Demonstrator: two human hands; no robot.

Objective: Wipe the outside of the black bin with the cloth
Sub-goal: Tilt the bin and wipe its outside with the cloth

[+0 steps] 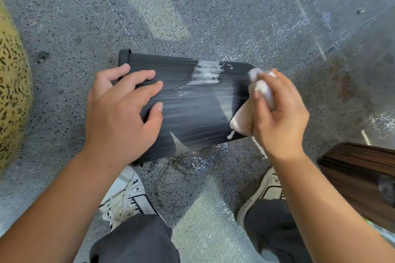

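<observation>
L hand (pixel 121 111) flat on bin (pixel 192 109) | R hand (pixel 277 113) grips cloth (pixel 243 121)

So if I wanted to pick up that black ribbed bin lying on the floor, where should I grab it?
Probably by the rolled rim at the open end of the black ribbed plastic bin, coming from the left. The bin lies on its side, its wet, soapy wall looks slippery, and the rim offers a lip for fingers to hook. The left hand already steadies that end.

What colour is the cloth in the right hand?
The cloth is pale pinkish white, bunched in the right hand. The head view, the only one, shows it.
</observation>
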